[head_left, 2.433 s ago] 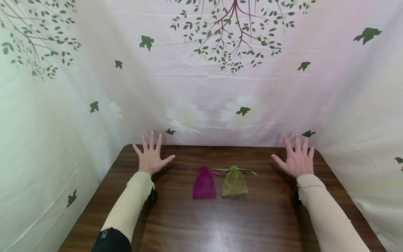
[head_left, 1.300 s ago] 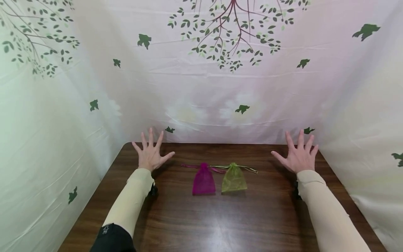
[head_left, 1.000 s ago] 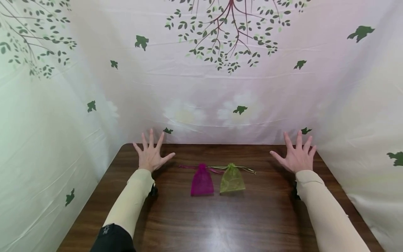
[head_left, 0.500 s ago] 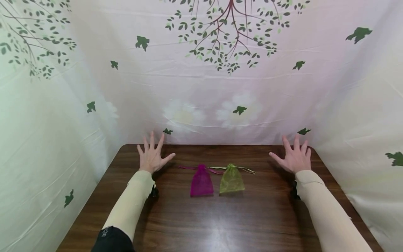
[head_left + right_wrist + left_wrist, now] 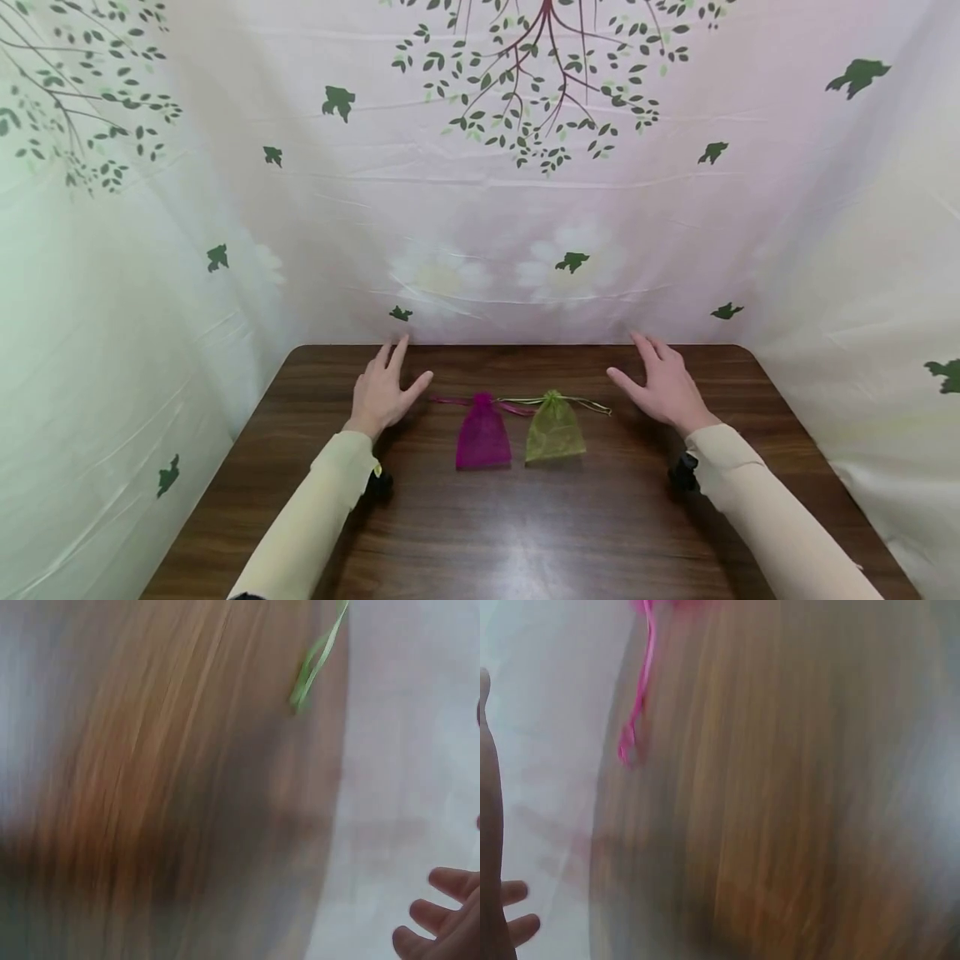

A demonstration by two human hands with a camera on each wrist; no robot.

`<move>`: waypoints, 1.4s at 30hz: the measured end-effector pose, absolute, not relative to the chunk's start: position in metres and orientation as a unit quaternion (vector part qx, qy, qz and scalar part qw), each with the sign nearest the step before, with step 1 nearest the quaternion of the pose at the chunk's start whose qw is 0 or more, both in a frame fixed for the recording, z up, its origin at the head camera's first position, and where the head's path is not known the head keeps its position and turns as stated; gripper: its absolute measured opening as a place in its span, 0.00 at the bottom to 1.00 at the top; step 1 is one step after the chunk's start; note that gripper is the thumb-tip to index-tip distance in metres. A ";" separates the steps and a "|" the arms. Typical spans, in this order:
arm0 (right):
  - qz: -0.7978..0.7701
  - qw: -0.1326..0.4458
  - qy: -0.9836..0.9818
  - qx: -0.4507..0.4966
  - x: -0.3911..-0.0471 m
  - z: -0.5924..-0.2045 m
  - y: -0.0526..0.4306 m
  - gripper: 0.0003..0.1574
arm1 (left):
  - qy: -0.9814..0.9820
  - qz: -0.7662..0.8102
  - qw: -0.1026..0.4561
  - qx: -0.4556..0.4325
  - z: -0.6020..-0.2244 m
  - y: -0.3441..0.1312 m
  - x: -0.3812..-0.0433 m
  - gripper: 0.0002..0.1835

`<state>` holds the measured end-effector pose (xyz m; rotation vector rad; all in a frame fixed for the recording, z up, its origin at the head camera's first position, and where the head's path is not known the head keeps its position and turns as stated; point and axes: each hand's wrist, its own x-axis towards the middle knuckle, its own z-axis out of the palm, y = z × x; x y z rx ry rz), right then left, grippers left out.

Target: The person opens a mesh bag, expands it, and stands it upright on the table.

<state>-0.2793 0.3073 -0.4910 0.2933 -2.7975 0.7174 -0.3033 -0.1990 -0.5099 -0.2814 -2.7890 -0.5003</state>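
Note:
Two sheer drawstring pouches lie flat side by side on the dark wooden table. The magenta pouch is on the left, the olive-green pouch on the right, their cords stretched sideways at the necks. My left hand is left of the magenta pouch, fingers extended and holding nothing. To the right of the green pouch is my right hand, also bare, thumb spread from the fingers. The left wrist view catches the magenta cord; the right wrist view has the green cord ends.
A pale cloth backdrop printed with branches, leaves and green birds hangs behind the table's far edge and along both sides. Dark wrist devices sit at the left cuff and right cuff.
Both hands have moved inward from the table's far corners toward the pouches, and their widely spread fingers have drawn closer together. The pouches lie as before.

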 end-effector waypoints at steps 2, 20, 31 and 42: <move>0.258 0.115 -0.953 0.111 -0.273 -0.484 0.295 0.55 | -0.965 -0.193 0.143 -0.101 -0.507 -0.191 -0.296 0.49; 0.376 0.091 -0.900 0.202 -0.212 -0.438 0.165 0.34 | -0.907 -0.404 0.047 -0.103 -0.510 -0.140 -0.246 0.21; 0.366 -0.015 -0.909 0.199 -0.207 -0.459 0.109 0.37 | -0.896 -0.431 0.004 -0.110 -0.515 -0.127 -0.229 0.18; 0.325 -0.075 -0.927 0.172 -0.211 -0.478 0.085 0.46 | -0.899 -0.422 0.009 -0.116 -0.517 -0.115 -0.227 0.17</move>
